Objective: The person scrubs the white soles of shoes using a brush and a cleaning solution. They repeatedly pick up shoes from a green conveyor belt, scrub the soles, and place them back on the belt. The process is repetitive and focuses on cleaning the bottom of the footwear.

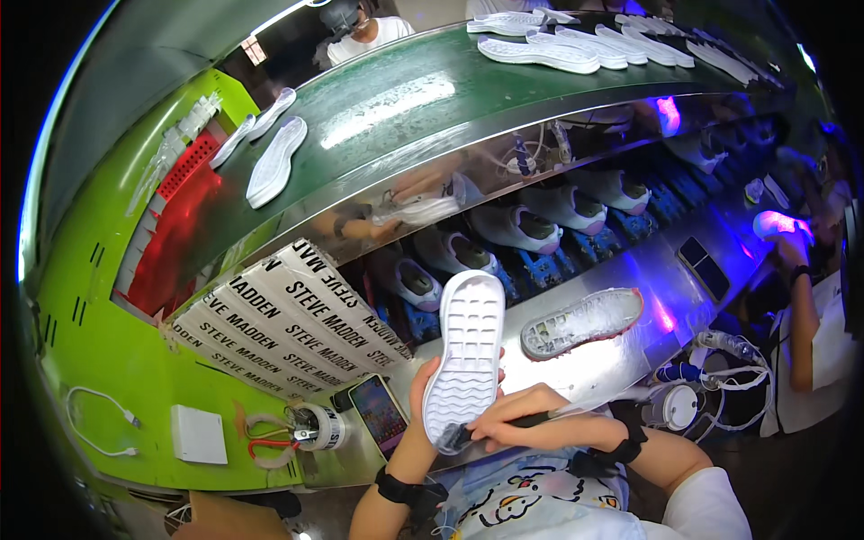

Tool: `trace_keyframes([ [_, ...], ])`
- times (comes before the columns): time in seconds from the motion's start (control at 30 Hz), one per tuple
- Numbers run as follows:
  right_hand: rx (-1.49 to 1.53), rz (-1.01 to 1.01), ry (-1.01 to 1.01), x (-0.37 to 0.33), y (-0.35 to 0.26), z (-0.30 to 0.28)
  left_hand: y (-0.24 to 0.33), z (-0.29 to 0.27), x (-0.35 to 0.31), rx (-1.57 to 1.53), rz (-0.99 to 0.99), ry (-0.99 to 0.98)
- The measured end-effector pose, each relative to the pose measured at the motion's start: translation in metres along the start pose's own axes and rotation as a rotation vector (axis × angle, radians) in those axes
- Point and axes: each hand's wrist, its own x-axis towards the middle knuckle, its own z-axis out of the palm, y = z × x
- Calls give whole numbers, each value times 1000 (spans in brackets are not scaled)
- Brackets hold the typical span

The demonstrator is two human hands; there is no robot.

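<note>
A white shoe sole [465, 346] stands tilted up in front of me, its face showing a grid of recesses above and wavy ridges below. My left hand [421, 387] is closed around its left edge, the rest of the fingers hidden behind it. In my right hand [526, 416] is a brush [531, 419] with a dark handle. Its dark bristles touch the sole's lower end. To the right, a second sole [580, 324], greyish with a reddish edge at one end, lies on the metal bench [621, 364].
Several pale shoes [513, 227] stand on a blue-slatted line behind the bench. More soles [277, 160] rest on the green belt [387, 108]. A printed cardboard panel [288, 319], phone [378, 414] and cup [315, 426] are left. A co-worker's hand [792, 247] holds a glowing shoe at right.
</note>
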Motion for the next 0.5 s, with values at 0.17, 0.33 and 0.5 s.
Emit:
trace_keyframes([
  [0.17, -170, 96, -253, -5, -33, -15, 9, 24, 13, 96, -257, 199],
  [0.33, -316, -233, -301, -10, -25, -18, 8, 60, 3, 455, -292, 354],
  [0.5, -391, -222, -254, -20, -27, -25, 13, 108, -13, 1071, -179, 204],
])
